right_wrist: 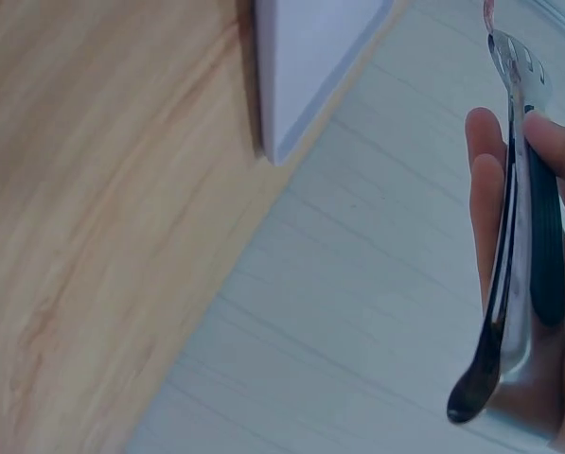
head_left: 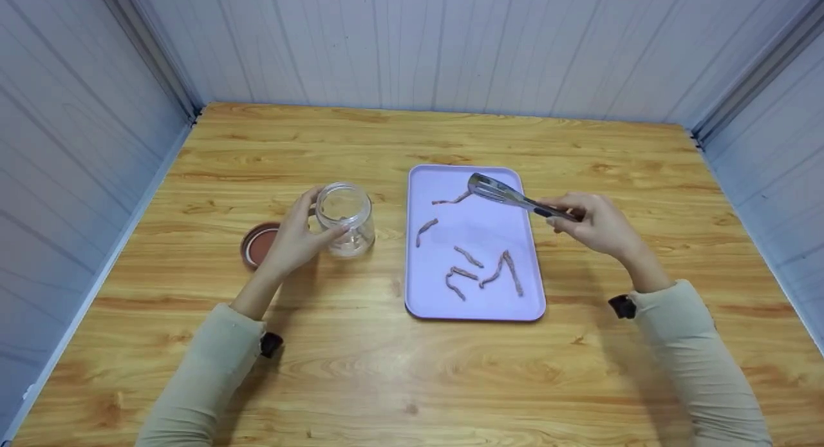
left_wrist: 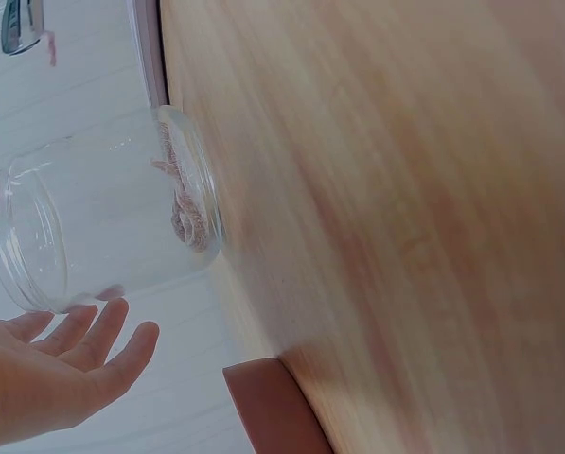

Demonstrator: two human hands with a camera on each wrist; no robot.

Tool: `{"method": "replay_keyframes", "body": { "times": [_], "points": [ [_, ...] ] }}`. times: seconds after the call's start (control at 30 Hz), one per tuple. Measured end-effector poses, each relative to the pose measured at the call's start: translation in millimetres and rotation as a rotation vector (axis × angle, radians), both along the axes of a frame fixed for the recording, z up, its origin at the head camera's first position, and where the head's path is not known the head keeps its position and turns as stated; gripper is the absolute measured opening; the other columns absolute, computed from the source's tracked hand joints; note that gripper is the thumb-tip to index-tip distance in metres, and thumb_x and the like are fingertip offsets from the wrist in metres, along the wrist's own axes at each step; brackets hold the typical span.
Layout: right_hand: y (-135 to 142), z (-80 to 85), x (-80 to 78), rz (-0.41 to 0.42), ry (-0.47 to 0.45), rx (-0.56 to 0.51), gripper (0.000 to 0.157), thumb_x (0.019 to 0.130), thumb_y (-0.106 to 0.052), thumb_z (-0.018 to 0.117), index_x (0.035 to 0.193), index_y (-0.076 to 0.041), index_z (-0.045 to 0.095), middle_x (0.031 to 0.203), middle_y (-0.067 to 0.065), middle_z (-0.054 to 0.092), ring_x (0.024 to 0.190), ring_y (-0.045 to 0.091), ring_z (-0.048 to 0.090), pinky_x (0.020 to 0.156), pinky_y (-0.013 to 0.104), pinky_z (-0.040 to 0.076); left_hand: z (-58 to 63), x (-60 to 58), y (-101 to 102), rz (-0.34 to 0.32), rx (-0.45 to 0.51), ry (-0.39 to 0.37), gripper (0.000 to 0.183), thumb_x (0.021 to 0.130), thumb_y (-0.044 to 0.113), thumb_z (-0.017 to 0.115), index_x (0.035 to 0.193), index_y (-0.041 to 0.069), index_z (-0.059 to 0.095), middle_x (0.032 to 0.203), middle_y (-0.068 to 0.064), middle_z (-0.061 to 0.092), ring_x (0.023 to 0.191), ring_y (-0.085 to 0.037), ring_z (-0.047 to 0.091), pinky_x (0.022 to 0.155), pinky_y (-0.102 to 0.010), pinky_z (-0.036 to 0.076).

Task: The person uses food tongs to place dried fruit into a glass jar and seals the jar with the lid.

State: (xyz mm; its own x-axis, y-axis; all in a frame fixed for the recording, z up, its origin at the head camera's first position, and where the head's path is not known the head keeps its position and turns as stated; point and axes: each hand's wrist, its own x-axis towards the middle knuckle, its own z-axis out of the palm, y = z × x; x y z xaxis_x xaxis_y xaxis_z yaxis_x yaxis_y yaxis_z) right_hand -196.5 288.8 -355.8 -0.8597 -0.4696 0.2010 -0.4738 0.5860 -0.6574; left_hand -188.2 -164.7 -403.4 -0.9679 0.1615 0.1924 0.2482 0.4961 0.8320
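Observation:
A clear jar (head_left: 351, 237) stands upright on the table, and my left hand (head_left: 299, 234) holds it near its rim, thumb on the near side. In the left wrist view a few brown strips (left_wrist: 183, 203) lie at the jar's bottom. My right hand (head_left: 595, 225) grips metal tongs (head_left: 502, 192) with dark handle grips, over the far part of a lilac tray (head_left: 473, 308). From the tongs' tips hangs a thin, brown, dried-looking strip (head_left: 450, 200); its end also shows in the right wrist view. Several similar strips (head_left: 467, 257) lie scattered on the tray.
A brown round lid (head_left: 252, 247) lies on the table left of the jar, partly behind my left hand. The wooden table (head_left: 360, 382) runs back to pale panelled walls (head_left: 412, 47) at the back and sides.

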Motion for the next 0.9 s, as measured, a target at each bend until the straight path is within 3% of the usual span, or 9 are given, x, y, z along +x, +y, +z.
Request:
{"method": "replay_keyframes", "body": {
  "times": [0.53,0.9],
  "points": [
    [-13.6,29.7,-7.7,0.042,0.127,0.016,0.03,0.082,-0.004,0.061,0.112,-0.009,0.062,0.079,0.003,0.061,0.053,0.011,0.053,0.037,0.02,0.035,0.6,-0.3,-0.1,0.009,-0.019,-0.019,0.08,0.074,0.039,0.069,0.134,0.003,0.03,0.131,-0.014,0.036,0.116,-0.028,0.036,0.094,-0.044,0.031],
    [-23.0,42.9,-9.7,0.077,0.139,-0.007,0.031,0.081,0.0,0.06,0.111,-0.007,0.062,0.079,0.005,0.061,0.059,0.01,0.058,0.04,0.019,0.04,0.6,-0.1,-0.5,0.01,-0.018,-0.02,0.079,0.074,0.04,0.068,0.134,0.003,0.031,0.131,-0.013,0.036,0.116,-0.028,0.036,0.095,-0.043,0.03]
  ]
}}
